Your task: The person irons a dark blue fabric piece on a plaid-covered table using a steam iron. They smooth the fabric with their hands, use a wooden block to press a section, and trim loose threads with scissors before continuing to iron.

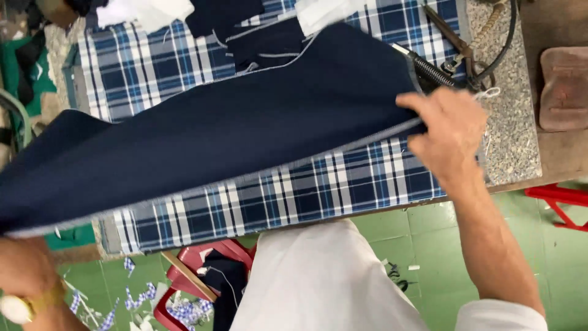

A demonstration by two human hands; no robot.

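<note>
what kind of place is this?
Likely a tailoring or garment workshop: both hands spread navy cloth over a plaid-covered table, shears lie on the table, and fabric scraps litter the green floor.

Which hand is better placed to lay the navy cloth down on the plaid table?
Probably the right hand: it grips the dark navy fabric panel above the blue-and-white plaid table cover; the left hand sits off-table.

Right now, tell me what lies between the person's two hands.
In the head view, navy cloth stretches from the left hand to the right hand, over plaid fabric.
</note>
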